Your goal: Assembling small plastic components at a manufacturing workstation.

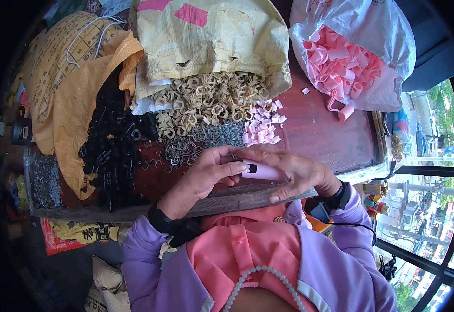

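Both hands meet at the near edge of a dark red table (320,135). My right hand (294,169) grips a small pale pink plastic casing (260,170) with a dark slot on its face. My left hand (206,174) presses its thumb and fingertips against the left end of that casing, with a small metal piece just visible at the fingertips. Right beyond the hands lie heaps of thin metal wire springs (214,136), beige plastic clips (211,96) and small pink plastic bits (262,127).
Black plastic parts (110,151) spill from an orange-yellow sack (76,88) at left. A yellow woven sack (206,36) lies at the back. A clear bag of pink casings (341,62) stands at back right. More wire springs (45,179) at far left. Windows to the right.
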`<state>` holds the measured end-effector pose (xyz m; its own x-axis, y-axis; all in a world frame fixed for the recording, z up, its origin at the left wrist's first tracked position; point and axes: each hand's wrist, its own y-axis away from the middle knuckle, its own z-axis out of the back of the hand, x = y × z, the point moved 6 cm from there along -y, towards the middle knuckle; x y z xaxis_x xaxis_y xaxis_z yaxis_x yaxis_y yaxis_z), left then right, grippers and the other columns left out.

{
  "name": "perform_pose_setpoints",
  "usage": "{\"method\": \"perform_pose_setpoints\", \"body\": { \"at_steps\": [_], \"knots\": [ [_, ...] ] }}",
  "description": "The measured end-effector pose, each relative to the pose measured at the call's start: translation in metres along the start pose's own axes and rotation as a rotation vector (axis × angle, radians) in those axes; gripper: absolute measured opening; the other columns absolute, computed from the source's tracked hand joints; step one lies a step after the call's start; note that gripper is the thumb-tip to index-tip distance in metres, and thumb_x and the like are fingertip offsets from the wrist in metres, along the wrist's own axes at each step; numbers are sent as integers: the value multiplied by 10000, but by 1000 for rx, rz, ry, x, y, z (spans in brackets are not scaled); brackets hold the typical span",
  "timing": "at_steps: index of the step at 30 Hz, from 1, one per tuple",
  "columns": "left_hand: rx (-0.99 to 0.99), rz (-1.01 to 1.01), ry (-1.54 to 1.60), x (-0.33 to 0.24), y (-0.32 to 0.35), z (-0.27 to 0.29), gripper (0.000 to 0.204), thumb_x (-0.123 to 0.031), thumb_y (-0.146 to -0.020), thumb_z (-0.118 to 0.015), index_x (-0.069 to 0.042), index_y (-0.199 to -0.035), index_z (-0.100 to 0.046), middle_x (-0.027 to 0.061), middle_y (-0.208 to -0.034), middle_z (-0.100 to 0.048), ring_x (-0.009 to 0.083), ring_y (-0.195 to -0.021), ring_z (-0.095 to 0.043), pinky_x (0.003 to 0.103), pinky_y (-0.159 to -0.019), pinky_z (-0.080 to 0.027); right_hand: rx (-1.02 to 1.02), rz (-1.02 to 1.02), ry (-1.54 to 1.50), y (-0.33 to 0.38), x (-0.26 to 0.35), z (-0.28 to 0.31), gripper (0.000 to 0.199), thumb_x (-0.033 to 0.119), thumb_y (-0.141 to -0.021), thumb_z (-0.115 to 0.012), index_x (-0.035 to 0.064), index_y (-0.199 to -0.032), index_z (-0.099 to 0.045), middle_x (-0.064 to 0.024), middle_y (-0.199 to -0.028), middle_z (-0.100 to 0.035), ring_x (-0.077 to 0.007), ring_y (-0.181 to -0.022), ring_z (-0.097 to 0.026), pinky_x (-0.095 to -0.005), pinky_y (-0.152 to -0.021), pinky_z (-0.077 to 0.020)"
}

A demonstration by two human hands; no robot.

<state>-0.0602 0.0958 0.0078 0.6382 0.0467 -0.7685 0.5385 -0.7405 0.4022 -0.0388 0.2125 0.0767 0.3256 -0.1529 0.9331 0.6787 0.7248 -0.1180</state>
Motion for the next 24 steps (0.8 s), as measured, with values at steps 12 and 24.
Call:
{"method": "perform_pose_setpoints", "body": {
  "at_steps": [12, 24],
  "knots": [
    [15, 27, 28, 9, 11, -1, 470, -105, -742, -584, -8, -1151, -373, 76, -857, -560, 99, -653, -546, 186, -543, -455, -101, -86, 66, 22, 2, -10, 581, 310, -648, -655, -64, -1050, -463, -162, -1001, -507, -269, -907, -502, -352, -784, -383],
    [-889, -364, -605, -42, 116, 177, 379, -139, -739, -591, -28, -1078, -461, 82, -904, -563, 105, -654, -525, 204, -559, -418, -342, -924, 1072, 224, -11, -16, 294, 151, -645, -642, -1, -877, -543, -108, -761, -518, -240, -684, -553, -296, -613, -438]
  ]
}}
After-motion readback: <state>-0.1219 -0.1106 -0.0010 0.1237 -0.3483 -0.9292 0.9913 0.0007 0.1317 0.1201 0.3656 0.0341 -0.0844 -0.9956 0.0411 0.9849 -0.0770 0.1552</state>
